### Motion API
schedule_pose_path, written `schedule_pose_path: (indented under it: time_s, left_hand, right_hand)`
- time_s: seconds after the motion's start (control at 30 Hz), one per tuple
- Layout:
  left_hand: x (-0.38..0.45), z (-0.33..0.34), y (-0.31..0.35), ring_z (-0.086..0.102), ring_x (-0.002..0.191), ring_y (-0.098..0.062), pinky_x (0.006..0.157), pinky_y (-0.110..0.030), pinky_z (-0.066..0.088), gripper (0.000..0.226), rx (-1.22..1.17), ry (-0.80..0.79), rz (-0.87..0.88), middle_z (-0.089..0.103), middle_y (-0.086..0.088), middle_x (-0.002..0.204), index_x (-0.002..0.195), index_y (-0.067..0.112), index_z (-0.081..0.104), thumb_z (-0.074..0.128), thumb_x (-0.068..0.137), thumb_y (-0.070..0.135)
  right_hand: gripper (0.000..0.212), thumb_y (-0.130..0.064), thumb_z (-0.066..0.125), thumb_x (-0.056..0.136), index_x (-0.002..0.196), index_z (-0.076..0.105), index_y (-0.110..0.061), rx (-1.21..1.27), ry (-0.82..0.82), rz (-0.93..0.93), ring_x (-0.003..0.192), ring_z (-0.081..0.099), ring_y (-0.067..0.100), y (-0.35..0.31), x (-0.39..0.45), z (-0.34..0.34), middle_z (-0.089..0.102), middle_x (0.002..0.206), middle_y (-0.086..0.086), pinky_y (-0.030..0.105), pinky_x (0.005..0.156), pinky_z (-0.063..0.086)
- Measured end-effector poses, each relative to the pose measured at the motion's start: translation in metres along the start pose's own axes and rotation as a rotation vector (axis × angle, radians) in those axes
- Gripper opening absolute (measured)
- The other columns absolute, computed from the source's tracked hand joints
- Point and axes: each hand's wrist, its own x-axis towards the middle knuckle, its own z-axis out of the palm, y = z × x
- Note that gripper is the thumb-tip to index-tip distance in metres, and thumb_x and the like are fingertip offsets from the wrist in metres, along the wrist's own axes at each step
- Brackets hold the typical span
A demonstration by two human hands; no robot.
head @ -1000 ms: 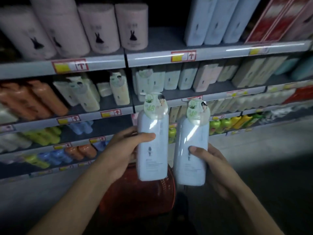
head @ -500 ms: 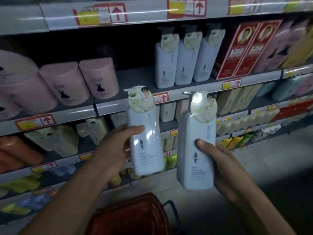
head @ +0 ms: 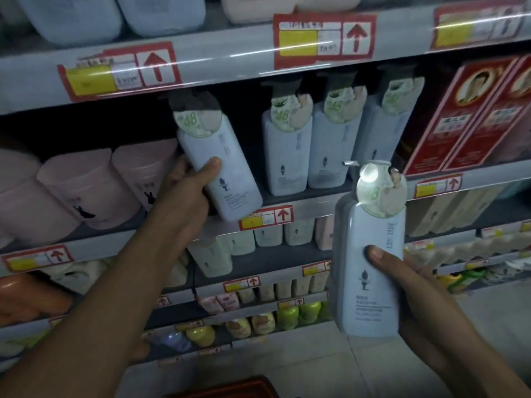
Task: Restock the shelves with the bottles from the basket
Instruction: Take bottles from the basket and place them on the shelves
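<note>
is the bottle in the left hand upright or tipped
Tipped. The bottle in the left hand leans with its top to the left, unlike the upright matching bottles standing on the shelf beside it.

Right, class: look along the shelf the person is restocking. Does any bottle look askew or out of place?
Yes. The bottle in the left hand leans, top to the left, base at the shelf edge, while the three matching bottles beside it stand upright. It is mid-placement. The right hand holds another bottle upright, off the shelf.

glossy smooth plastic bottles (head: 370, 271), shiny paper price labels (head: 324, 38)
</note>
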Motion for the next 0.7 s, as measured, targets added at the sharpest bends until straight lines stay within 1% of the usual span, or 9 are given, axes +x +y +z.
schedule_pose_path:
  time_s: [0.07, 0.17, 0.23, 0.33, 0.4, 0.47, 0.53, 0.6, 0.7]
  left_hand:
    - [0.012, 0.005, 0.000, 0.065, 0.128, -0.023, 0.103, -0.035, 0.055, 0.048, -0.016, 0.013, 0.022, 0.066, -0.011, 0.141, 0.145, 0.003, 0.051, 0.063, 0.098, 0.005]
    - [0.027, 0.015, 0.001, 0.071, 0.108, -0.011, 0.086, -0.024, 0.058, 0.039, 0.036, 0.036, 0.067, 0.070, -0.005, 0.125, 0.133, 0.006, 0.054, 0.064, 0.096, -0.003]
    - [0.035, 0.020, -0.001, 0.072, 0.102, -0.008, 0.085, -0.024, 0.058, 0.033, 0.060, 0.009, 0.065, 0.071, -0.001, 0.117, 0.123, 0.014, 0.056, 0.063, 0.096, -0.005]
    - [0.040, 0.023, -0.007, 0.071, 0.108, -0.012, 0.091, -0.028, 0.057, 0.034, 0.058, -0.058, 0.035, 0.071, -0.002, 0.119, 0.125, 0.015, 0.056, 0.061, 0.098, -0.005]
    - [0.043, 0.024, -0.010, 0.072, 0.108, -0.011, 0.089, -0.028, 0.059, 0.036, 0.070, -0.096, 0.034, 0.071, -0.001, 0.121, 0.127, 0.017, 0.056, 0.059, 0.099, -0.004]
    - [0.046, 0.023, -0.009, 0.073, 0.109, -0.011, 0.086, -0.027, 0.060, 0.038, 0.055, -0.135, 0.027, 0.071, -0.001, 0.124, 0.132, 0.017, 0.056, 0.057, 0.100, -0.004]
    - [0.048, 0.018, -0.006, 0.071, 0.118, -0.014, 0.089, -0.029, 0.060, 0.044, 0.030, -0.179, 0.004, 0.069, -0.003, 0.133, 0.140, 0.016, 0.054, 0.056, 0.100, -0.002]
    - [0.048, 0.013, -0.004, 0.065, 0.129, -0.018, 0.097, -0.032, 0.057, 0.051, 0.031, -0.206, -0.014, 0.065, -0.006, 0.143, 0.147, 0.016, 0.051, 0.058, 0.099, 0.000]
    - [0.045, 0.012, -0.004, 0.061, 0.133, -0.019, 0.098, -0.030, 0.055, 0.052, 0.029, -0.229, -0.019, 0.062, -0.006, 0.146, 0.146, 0.018, 0.052, 0.056, 0.099, -0.003]
  right_hand:
    - [0.045, -0.033, 0.071, 0.079, 0.123, 0.075, -0.025, -0.006, -0.003, -0.002, 0.103, 0.078, 0.033, 0.001, 0.005, -0.005, 0.079, 0.117, 0.012, 0.046, 0.079, 0.064]
    - [0.044, -0.031, 0.071, 0.082, 0.126, 0.074, -0.024, -0.013, -0.006, 0.004, 0.103, 0.078, 0.033, 0.002, 0.010, -0.007, 0.079, 0.117, 0.012, 0.050, 0.088, 0.059]
    - [0.042, -0.029, 0.070, 0.083, 0.124, 0.075, -0.024, -0.015, -0.014, 0.010, 0.102, 0.078, 0.033, 0.002, 0.011, -0.007, 0.080, 0.116, 0.011, 0.051, 0.088, 0.059]
    - [0.041, -0.027, 0.070, 0.082, 0.122, 0.076, -0.025, -0.022, -0.033, 0.009, 0.101, 0.079, 0.031, 0.003, 0.009, -0.006, 0.080, 0.116, 0.010, 0.048, 0.084, 0.060]
    - [0.043, -0.027, 0.072, 0.080, 0.123, 0.076, -0.026, -0.021, -0.055, 0.010, 0.101, 0.079, 0.031, 0.004, 0.006, -0.007, 0.080, 0.116, 0.008, 0.045, 0.078, 0.063]
    - [0.050, -0.033, 0.083, 0.071, 0.120, 0.078, -0.029, -0.020, -0.086, 0.014, 0.102, 0.079, 0.030, 0.004, 0.003, -0.009, 0.080, 0.118, 0.007, 0.042, 0.075, 0.065]
    - [0.072, -0.045, 0.101, 0.049, 0.117, 0.080, -0.034, -0.026, -0.126, 0.019, 0.103, 0.079, 0.030, 0.005, 0.000, -0.009, 0.080, 0.119, 0.006, 0.039, 0.073, 0.066]
    - [0.091, -0.060, 0.101, 0.029, 0.115, 0.080, -0.037, -0.034, -0.120, 0.021, 0.102, 0.079, 0.030, 0.007, -0.004, -0.008, 0.080, 0.118, 0.005, 0.039, 0.073, 0.066]
    - [0.094, -0.063, 0.100, 0.025, 0.114, 0.080, -0.039, -0.023, -0.122, 0.017, 0.104, 0.079, 0.030, 0.012, -0.008, -0.004, 0.080, 0.119, 0.005, 0.041, 0.075, 0.066]
